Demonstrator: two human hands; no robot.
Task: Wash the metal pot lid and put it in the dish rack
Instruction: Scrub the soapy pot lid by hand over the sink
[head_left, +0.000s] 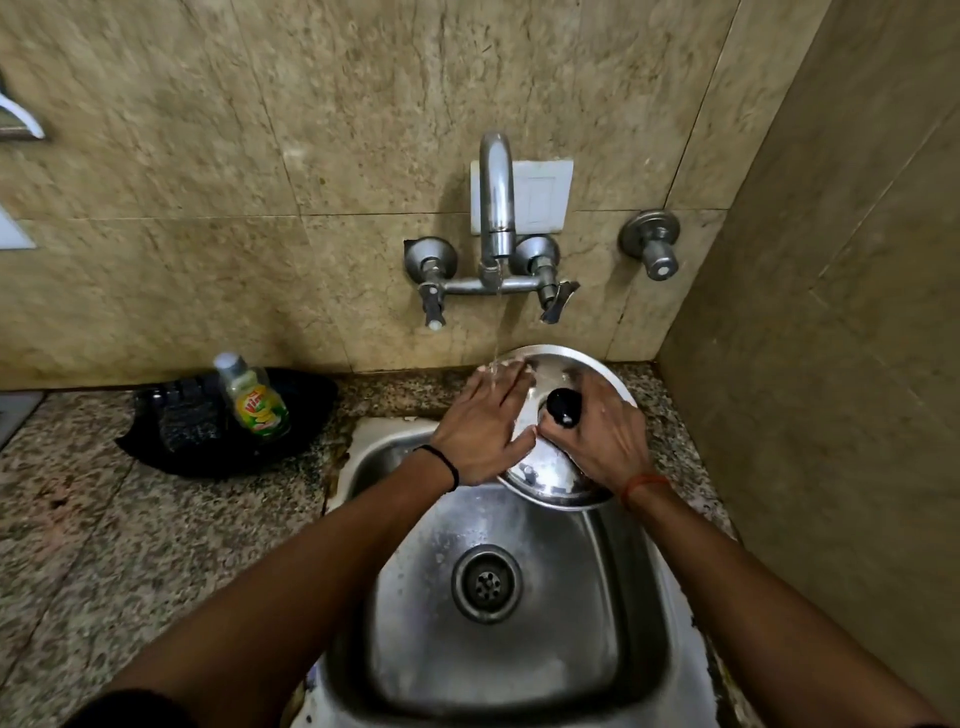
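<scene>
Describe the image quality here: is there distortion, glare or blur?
Head view: wide-angle distortion bends the wall tiles and the arms; dim warm lighting; soft glare on the lid and the sink; edges slightly blurred; hands, left and right, reasonably sharp.

Both hands lie on the pot lid, the left hand flat beside the right hand, over the sink's far end. The tap stands behind them on the wall. A bottle sits in a tray on the counter, left of the hands.
</scene>
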